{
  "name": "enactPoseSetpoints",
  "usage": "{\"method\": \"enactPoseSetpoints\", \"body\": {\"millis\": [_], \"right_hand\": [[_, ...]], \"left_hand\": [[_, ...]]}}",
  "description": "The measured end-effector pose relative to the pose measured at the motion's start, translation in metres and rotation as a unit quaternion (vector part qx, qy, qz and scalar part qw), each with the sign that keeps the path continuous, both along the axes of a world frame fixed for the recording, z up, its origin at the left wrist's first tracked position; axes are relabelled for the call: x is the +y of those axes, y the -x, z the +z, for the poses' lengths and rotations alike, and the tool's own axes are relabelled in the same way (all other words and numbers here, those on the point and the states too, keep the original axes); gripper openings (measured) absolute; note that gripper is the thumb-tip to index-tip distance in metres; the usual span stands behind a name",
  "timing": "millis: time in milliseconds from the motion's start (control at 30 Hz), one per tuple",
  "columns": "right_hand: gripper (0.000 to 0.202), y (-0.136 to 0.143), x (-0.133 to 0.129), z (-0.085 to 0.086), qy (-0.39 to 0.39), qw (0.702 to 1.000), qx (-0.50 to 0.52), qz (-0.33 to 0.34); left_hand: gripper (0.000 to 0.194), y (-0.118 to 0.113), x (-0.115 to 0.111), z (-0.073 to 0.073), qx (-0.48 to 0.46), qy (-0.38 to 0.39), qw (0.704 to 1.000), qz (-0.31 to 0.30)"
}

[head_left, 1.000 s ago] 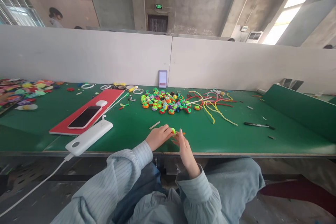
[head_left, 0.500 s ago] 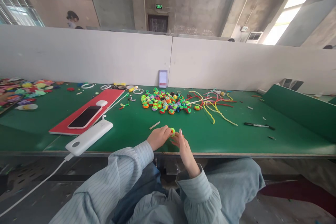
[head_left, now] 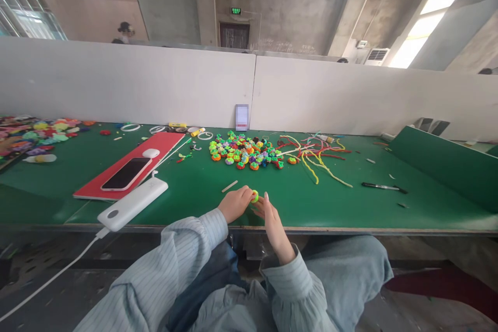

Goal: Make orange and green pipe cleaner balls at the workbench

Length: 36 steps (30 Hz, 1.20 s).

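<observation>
My left hand [head_left: 235, 204] is closed, its thumb and fingers pinching a small yellow-green and orange pipe-cleaner piece [head_left: 254, 196] just above the table's front part. Close on its right is my right hand [head_left: 272, 218], thumb raised and the other fingers stretched toward the piece. Those fingertips reach the piece's edge; whether they press on it I cannot tell. Beyond both hands lies a heap of small colourful fuzzy pieces [head_left: 245, 151], many with green tops. Loose yellow and red pipe cleaners [head_left: 317, 160] spread out to the right of the heap. A short pale stick [head_left: 229, 185] rests beyond my left hand.
At left are a red folder [head_left: 163, 141] with a phone [head_left: 126, 174] on it and a white power bank [head_left: 132, 204] with its cable. A pen [head_left: 383, 187] lies at right. Another phone [head_left: 241, 117] leans on the white partition [head_left: 155, 83]. A person [head_left: 125, 32] is behind it.
The small piece has turned slightly between my hands, showing more of its yellow-green side. Both hands stay nearly in place. The person behind the partition has shifted right.
</observation>
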State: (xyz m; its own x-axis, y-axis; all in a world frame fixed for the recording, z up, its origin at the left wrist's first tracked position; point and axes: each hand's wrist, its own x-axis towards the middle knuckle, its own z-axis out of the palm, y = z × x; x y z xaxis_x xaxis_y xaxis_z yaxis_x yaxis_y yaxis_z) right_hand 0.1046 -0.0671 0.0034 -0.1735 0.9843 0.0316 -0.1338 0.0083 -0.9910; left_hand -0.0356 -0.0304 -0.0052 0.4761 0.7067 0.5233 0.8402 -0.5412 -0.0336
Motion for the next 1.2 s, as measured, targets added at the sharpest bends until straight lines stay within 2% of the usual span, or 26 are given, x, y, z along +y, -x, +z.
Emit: {"method": "enactPoseSetpoints", "body": {"millis": [200, 333, 500, 700, 933, 1200], "right_hand": [[0.061, 0.002, -0.001, 0.0, -0.014, 1.0, -0.004, -0.017], [0.057, 0.002, 0.0, -0.003, -0.027, 0.999, -0.003, -0.021], [0.043, -0.002, 0.01, -0.008, -0.075, 0.996, -0.045, -0.024], [0.028, -0.001, 0.016, -0.009, -0.14, 0.985, -0.097, -0.019], [0.023, 0.003, 0.017, -0.005, -0.212, 0.95, -0.224, -0.045], [0.012, 0.003, 0.023, -0.001, -0.207, 0.929, -0.302, -0.059]], "left_hand": [[0.032, 0.0, -0.001, 0.001, -0.02, 0.025, 0.999, 0.003], [0.034, 0.001, -0.003, 0.004, -0.061, 0.015, 0.998, -0.022], [0.031, 0.003, -0.006, 0.006, -0.111, 0.011, 0.992, -0.055], [0.029, 0.001, -0.004, 0.008, -0.147, 0.032, 0.989, 0.004], [0.029, 0.0, -0.003, 0.008, -0.13, 0.052, 0.99, 0.015], [0.027, 0.003, -0.001, 0.005, -0.156, 0.079, 0.985, 0.002]]}}
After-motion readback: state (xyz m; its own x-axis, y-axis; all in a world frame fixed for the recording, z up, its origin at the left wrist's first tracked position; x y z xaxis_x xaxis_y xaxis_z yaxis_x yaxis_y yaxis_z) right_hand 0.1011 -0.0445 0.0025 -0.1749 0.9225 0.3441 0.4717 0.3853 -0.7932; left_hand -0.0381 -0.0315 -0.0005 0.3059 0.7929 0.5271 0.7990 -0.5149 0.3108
